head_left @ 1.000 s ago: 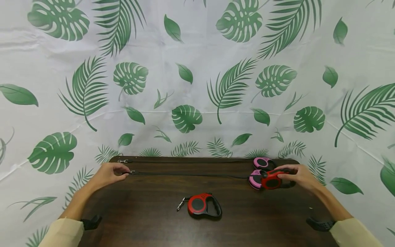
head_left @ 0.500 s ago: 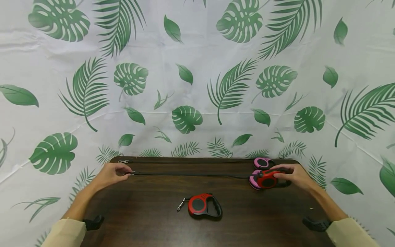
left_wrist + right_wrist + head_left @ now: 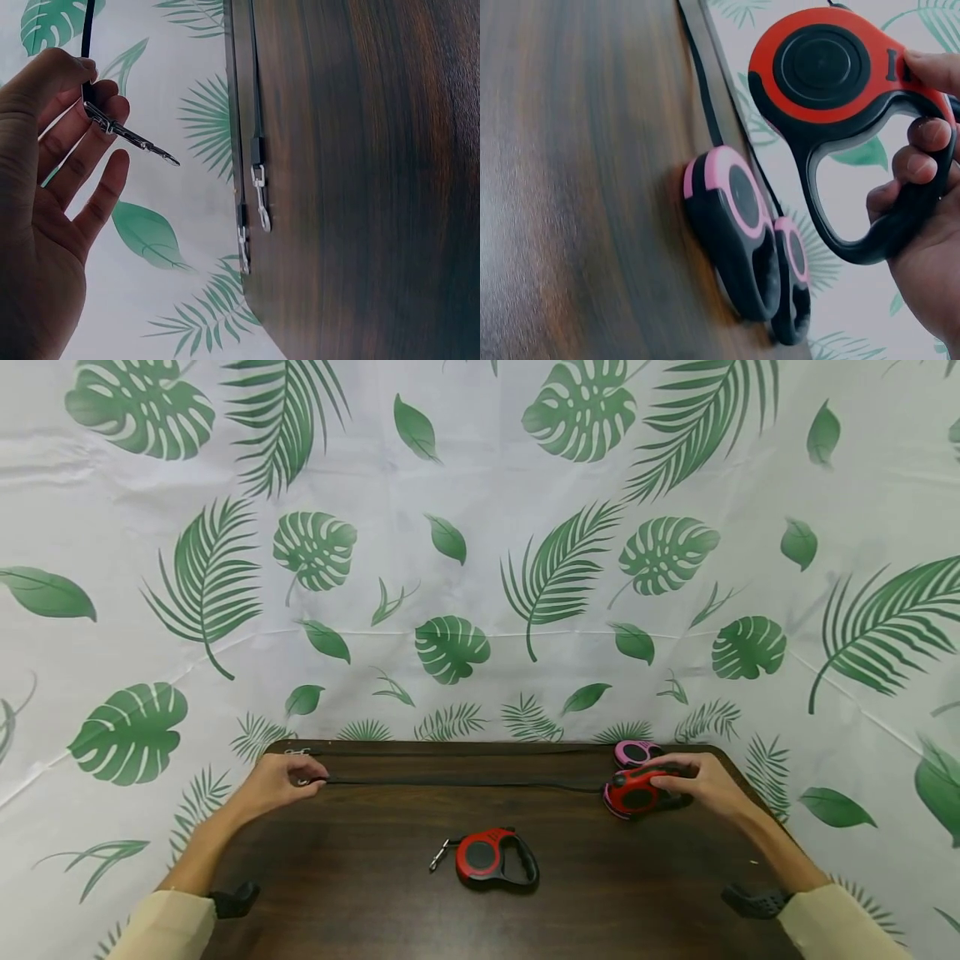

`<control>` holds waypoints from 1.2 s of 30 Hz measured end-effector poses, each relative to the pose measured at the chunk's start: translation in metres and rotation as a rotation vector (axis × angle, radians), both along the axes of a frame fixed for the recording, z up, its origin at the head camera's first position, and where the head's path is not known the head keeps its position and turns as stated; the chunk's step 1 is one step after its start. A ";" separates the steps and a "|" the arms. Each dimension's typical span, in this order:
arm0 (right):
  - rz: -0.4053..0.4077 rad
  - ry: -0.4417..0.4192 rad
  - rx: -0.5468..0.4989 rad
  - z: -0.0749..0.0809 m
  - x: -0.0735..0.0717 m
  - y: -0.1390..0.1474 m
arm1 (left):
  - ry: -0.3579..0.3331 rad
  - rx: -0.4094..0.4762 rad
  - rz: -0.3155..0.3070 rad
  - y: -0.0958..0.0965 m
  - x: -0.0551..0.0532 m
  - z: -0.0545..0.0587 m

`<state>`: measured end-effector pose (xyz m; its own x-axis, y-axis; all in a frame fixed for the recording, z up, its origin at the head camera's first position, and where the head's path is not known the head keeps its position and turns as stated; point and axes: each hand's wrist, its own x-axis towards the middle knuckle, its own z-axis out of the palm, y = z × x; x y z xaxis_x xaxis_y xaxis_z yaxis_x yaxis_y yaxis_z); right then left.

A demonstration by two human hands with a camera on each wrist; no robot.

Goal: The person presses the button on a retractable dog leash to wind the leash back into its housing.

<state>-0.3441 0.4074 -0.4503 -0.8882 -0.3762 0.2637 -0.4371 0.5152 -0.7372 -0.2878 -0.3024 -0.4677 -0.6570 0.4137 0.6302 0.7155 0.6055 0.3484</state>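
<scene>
Left hand [image 3: 276, 785] and right hand [image 3: 707, 783] well apart

Left grip [image 3: 274, 785] pinches and right grip [image 3: 709, 785] curls, well apart.

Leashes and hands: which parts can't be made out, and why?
Head view: most of the nearer pink leash, behind the held red leash.
Left wrist view: the rest of the held strap, past the top edge.
Right wrist view: part of the right hand, beyond the right edge.

The left hand [image 3: 49, 240] pinches a black strap [image 3: 88, 34] ending in a metal snap hook [image 3: 131, 136]. Two similar hooked straps [image 3: 258, 150] lie near the wood-grain table's [image 3: 360, 187] edge, beside leaf-printed cloth [image 3: 150, 187].
</scene>
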 end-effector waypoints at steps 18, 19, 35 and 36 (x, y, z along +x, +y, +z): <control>0.017 -0.005 -0.025 0.002 0.003 -0.036 | 0.008 0.006 -0.069 0.030 -0.002 0.009; 0.018 -0.007 -0.028 0.002 0.002 -0.037 | 0.005 0.004 -0.068 0.032 -0.003 0.009; 0.071 -0.008 -0.083 0.003 0.005 -0.058 | -0.062 0.030 -0.083 0.056 -0.003 0.008; 0.068 -0.009 -0.086 0.002 0.005 -0.059 | -0.061 0.031 -0.087 0.057 -0.004 0.008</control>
<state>-0.3392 0.3484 -0.4485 -0.8639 -0.4121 0.2895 -0.4618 0.4189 -0.7818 -0.2916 -0.2450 -0.4596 -0.6574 0.4514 0.6034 0.7415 0.5304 0.4109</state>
